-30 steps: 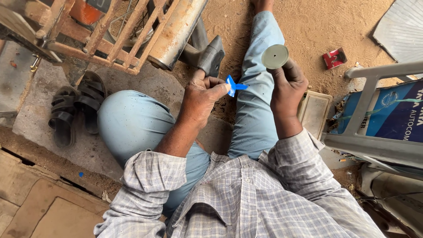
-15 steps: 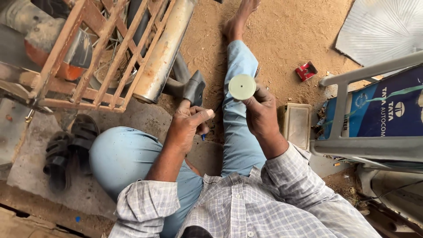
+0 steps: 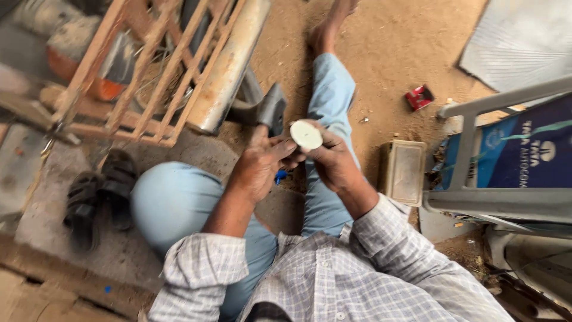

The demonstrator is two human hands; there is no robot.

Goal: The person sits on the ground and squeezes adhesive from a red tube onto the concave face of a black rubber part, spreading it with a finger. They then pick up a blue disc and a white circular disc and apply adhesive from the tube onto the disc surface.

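both hands closed round a pale disc (fingertips only)

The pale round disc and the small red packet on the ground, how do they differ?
The pale round disc is circular and off-white; the small red packet is boxy and red. The disc is held up between the left hand and right hand; the packet lies untouched on the sandy ground. The disc looks larger in view. Both are small and flat.

right hand: pale round disc is gripped at fingertips | left hand: pressed against disc edge, blue piece seen beneath | sandals lie at left | red packet on sandy floor
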